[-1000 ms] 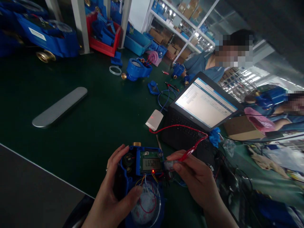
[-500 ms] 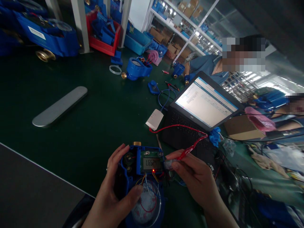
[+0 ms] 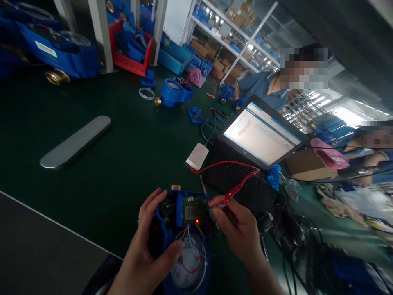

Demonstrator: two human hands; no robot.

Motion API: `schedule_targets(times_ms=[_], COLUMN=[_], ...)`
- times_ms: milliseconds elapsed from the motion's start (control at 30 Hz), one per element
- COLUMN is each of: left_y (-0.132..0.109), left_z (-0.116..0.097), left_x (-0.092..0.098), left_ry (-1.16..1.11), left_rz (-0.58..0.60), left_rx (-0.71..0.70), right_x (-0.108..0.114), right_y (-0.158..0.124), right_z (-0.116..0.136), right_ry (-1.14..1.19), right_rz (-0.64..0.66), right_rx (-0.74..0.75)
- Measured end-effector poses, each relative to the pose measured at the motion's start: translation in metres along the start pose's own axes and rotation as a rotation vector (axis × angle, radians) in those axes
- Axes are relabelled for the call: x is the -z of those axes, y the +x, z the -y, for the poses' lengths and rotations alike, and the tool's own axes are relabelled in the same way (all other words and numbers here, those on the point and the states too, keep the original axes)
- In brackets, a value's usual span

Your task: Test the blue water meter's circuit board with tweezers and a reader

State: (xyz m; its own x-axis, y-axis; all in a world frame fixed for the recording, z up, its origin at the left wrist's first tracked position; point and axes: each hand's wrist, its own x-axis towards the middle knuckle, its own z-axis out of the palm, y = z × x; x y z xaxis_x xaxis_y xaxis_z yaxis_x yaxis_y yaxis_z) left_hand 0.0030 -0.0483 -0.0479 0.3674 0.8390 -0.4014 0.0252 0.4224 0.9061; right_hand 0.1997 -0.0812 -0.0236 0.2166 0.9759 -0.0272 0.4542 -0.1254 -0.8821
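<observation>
My left hand [image 3: 153, 241] is wrapped round the left side of a blue water meter [image 3: 166, 234], its thumb across the lower housing. The meter's cover is off, baring a green circuit board with a small display [image 3: 194, 212], a lit red light, thin coloured wires and a round dial [image 3: 186, 266]. In my right hand [image 3: 238, 229], thumb and fingers pinch the plug-like end of a red cable [image 3: 236, 189] at the board's right edge. The fingers partly cover that end, and I cannot tell whether it touches the board. From there the cable runs to a white box [image 3: 197, 156].
An open laptop [image 3: 260, 135] stands beyond my right hand. A grey flat bar [image 3: 75, 142] lies at left. Further back are another blue meter [image 3: 172, 93], a red bin [image 3: 130, 49] and a teal bin [image 3: 173, 57]. A co-worker [image 3: 260, 86] sits behind the laptop.
My right hand has moved left with the cable end, closer over the board, and now covers part of the display. My left hand keeps its hold on the water meter.
</observation>
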Motion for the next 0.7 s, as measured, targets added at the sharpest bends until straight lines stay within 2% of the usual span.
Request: schedule_targets(times_ms=[167,700], left_y=[0.0,0.005], left_z=[0.001,0.002], left_x=[0.0,0.001], left_ry=[-0.038,0.022], left_rz=[0.009,-0.071], left_rx=[-0.011,-0.085], right_x=[-0.005,-0.009], right_y=[-0.004,-0.004], right_z=[-0.005,-0.014], right_ry=[0.07,0.145], right_rz=[-0.06,-0.039], right_rx=[-0.007,-0.037])
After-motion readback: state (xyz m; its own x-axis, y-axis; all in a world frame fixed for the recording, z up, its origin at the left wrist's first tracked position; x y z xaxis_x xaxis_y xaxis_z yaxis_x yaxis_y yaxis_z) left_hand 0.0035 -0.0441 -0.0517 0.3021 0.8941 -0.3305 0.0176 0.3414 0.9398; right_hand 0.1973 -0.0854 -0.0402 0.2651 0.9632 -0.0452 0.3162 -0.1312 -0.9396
